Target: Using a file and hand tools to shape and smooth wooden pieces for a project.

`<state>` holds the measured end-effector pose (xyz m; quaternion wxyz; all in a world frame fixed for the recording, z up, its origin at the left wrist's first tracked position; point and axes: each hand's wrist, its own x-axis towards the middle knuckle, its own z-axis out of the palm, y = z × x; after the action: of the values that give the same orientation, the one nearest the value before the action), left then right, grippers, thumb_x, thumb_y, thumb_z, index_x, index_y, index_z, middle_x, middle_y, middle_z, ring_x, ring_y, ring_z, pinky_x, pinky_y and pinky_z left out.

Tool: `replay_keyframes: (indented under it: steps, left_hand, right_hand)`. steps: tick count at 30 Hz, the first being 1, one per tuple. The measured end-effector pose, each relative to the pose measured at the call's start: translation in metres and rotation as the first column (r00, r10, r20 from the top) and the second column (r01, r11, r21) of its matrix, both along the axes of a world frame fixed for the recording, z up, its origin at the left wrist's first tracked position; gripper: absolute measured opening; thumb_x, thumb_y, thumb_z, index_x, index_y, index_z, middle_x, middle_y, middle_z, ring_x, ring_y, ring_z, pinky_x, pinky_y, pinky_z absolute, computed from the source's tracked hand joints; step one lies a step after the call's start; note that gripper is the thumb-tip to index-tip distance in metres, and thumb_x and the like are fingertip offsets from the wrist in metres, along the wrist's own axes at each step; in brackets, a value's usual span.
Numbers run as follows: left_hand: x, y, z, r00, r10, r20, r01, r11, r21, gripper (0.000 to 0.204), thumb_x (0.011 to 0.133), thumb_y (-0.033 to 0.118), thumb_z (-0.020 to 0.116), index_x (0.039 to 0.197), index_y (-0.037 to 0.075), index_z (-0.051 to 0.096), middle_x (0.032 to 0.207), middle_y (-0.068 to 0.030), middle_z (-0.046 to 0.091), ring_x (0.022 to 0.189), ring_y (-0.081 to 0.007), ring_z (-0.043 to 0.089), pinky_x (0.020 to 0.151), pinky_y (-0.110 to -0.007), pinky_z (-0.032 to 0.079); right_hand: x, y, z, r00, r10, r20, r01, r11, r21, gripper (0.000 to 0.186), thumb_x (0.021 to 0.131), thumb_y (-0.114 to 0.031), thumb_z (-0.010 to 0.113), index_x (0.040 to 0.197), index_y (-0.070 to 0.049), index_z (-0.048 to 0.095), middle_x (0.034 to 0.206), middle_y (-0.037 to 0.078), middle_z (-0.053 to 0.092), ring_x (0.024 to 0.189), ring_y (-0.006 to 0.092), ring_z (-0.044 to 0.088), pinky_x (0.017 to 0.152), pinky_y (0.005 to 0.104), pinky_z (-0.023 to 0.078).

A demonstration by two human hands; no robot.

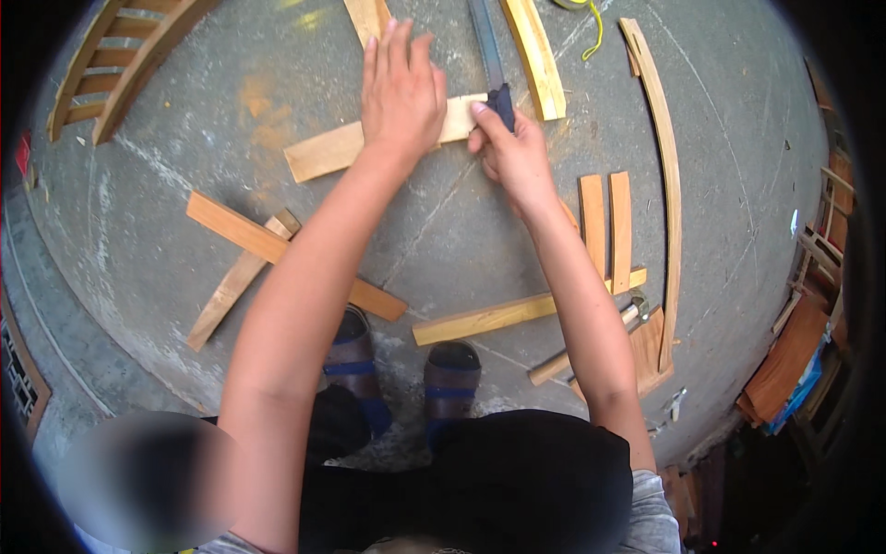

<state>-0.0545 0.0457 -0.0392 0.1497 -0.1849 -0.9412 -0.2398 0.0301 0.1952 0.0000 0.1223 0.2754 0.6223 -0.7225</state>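
A pale short board (328, 152) lies crosswise on the concrete, its far edge near another narrow piece of wood (367, 20). My left hand (402, 97) rests flat on this board, fingers stretched out and pointing away from me. At the board's right end, my right hand (519, 152) is closed round the dark handle of a tool (499, 106) with a long, narrow grey-blue metal blade (486, 42). The blade runs away from me past the upper edge of the picture. My right thumb lies against the handle beside the board's end. Which exact tool it is, I cannot tell.
A curved slatted wooden frame (115, 69) stands far left. Two crossed wood pieces (245, 235) lie left, a yellowish batten (484, 319) and hammer (637, 305) nearer right. Beyond them are a long curved strip (666, 166), a thick beam (535, 60) and a yellow tape measure (574, 4).
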Motion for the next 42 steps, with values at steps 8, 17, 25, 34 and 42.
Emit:
replay_keyframes:
  steps: [8,17,25,34,42]
  left_hand:
    - [0.0,-0.015,0.032,0.998,-0.061,0.024,0.058,0.99,0.125,0.033,0.104,0.013,0.048,0.132,0.002,0.06,0.143,-0.0209,0.056,0.14,-0.0394,0.05,0.12,-0.051,0.036]
    - [0.008,0.002,0.022,0.993,-0.021,0.112,0.017,0.999,0.038,0.036,0.11,0.022,0.045,0.136,-0.002,0.056,0.147,-0.0229,0.05,0.143,-0.0423,0.045,0.123,-0.052,0.033]
    - [0.009,-0.001,0.011,0.981,-0.14,0.135,0.122,0.983,0.134,0.041,0.111,0.02,0.044,0.145,-0.003,0.048,0.152,-0.0246,0.043,0.146,-0.0424,0.041,0.124,-0.052,0.033]
    - [-0.012,0.008,0.015,0.963,-0.014,0.269,-0.013,0.995,0.099,0.046,0.101,0.009,0.048,0.145,-0.004,0.045,0.158,-0.0262,0.034,0.151,-0.043,0.033,0.126,-0.053,0.027]
    - [-0.013,0.015,0.018,0.937,0.094,0.337,-0.059,0.992,-0.112,0.059,0.096,0.011,0.053,0.15,-0.01,0.04,0.164,-0.031,0.022,0.157,-0.0455,0.019,0.129,-0.053,0.02]
  right_hand:
    - [-0.008,-0.003,0.027,0.999,0.015,-0.038,-0.02,0.989,-0.145,0.015,0.103,-0.018,0.063,0.114,-0.008,0.064,0.076,0.002,0.07,0.043,0.001,0.035,0.042,0.0212,0.026]
    - [-0.024,0.018,0.005,0.989,0.1,-0.111,-0.11,0.99,-0.093,0.025,0.103,-0.015,0.057,0.123,-0.006,0.069,0.073,-0.008,0.056,0.049,-0.0002,0.035,0.045,0.0213,0.024]
    - [0.075,0.013,0.011,0.993,-0.1,0.065,0.065,0.912,0.406,0.035,0.113,-0.034,0.048,0.124,-0.002,0.056,0.093,0.004,0.061,0.068,0.0087,0.054,0.056,0.0242,0.042]
    - [0.123,-0.008,0.03,0.997,0.074,-0.033,-0.037,0.783,0.621,0.041,0.109,-0.006,0.052,0.148,0.0,0.041,0.116,0.02,0.067,0.096,0.0293,0.071,0.086,0.0405,0.057]
    - [0.143,-0.005,0.035,0.938,0.342,0.054,-0.265,0.611,0.746,0.072,0.096,0.008,0.058,0.162,-0.017,0.042,0.09,0.015,0.054,0.074,0.0337,0.06,0.067,0.043,0.053]
